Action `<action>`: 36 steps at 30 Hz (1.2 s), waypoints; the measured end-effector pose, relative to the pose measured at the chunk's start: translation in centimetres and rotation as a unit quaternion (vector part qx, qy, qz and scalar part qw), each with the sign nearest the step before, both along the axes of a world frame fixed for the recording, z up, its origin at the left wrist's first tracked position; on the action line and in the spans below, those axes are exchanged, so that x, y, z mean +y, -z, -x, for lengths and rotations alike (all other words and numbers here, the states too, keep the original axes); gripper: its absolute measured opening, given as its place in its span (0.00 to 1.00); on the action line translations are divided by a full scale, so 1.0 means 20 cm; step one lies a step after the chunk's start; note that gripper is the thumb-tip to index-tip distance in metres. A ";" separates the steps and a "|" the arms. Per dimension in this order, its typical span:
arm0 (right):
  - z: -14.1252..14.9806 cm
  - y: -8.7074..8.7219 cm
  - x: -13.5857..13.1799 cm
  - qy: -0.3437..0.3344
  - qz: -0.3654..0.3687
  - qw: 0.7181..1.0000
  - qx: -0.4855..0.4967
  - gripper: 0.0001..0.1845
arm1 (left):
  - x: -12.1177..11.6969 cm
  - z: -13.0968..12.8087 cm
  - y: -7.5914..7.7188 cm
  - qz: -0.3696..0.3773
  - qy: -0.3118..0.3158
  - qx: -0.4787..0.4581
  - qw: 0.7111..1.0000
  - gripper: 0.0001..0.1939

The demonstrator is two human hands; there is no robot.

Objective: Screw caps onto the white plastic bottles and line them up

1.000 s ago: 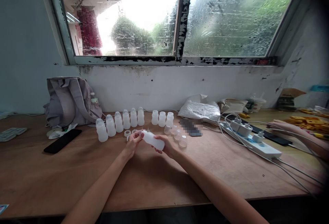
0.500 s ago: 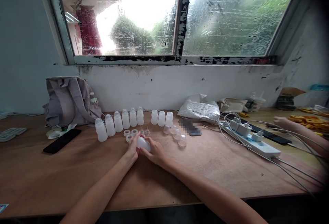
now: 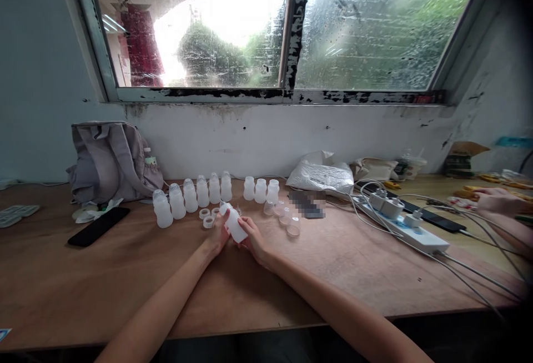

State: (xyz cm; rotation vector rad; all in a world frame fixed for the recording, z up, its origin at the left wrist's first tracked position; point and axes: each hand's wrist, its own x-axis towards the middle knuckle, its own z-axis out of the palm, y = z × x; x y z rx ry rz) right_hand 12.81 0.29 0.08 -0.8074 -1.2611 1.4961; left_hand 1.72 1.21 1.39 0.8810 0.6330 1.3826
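Observation:
Between my hands is a frosted white baby bottle [image 3: 235, 226], tilted with its neck toward the upper left. My left hand [image 3: 219, 233] grips it near the neck. The fingers of my right hand [image 3: 252, 238] close round the lower body. Just behind my left hand lie several white collar rings [image 3: 207, 222]. A clear nipple is partly hidden behind the held bottle. To the right, clear dome caps [image 3: 293, 228] lie in a slanting row. Capped bottles [image 3: 177, 202] stand in a row at the back left, and three open bottles [image 3: 260, 191] stand to their right.
A grey backpack [image 3: 112, 160] and a black phone [image 3: 99, 226] are on the left. A silver padded bag [image 3: 320, 172] lies at the back. On the right are a white power strip [image 3: 416, 236] with cables and another person's hand [image 3: 497, 203] near yellow pieces.
The bottle has turned more upright in my hands, so more of its body and neck shows. The other person's hand at the right has moved closer to the yellow pieces.

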 end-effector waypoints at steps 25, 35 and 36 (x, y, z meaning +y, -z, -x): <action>-0.57 -0.32 0.23 0.191 -0.195 0.910 -0.310 0.20 | 0.01 0.02 0.07 -0.094 -0.069 0.233 0.965 0.24; -0.39 -0.26 0.18 0.220 -0.247 0.929 -0.168 0.22 | -0.03 0.00 0.08 -0.137 -0.045 0.342 0.928 0.25; -0.39 -0.26 0.18 0.219 -0.244 0.929 -0.169 0.22 | -0.03 0.00 0.09 -0.143 -0.047 0.347 0.926 0.25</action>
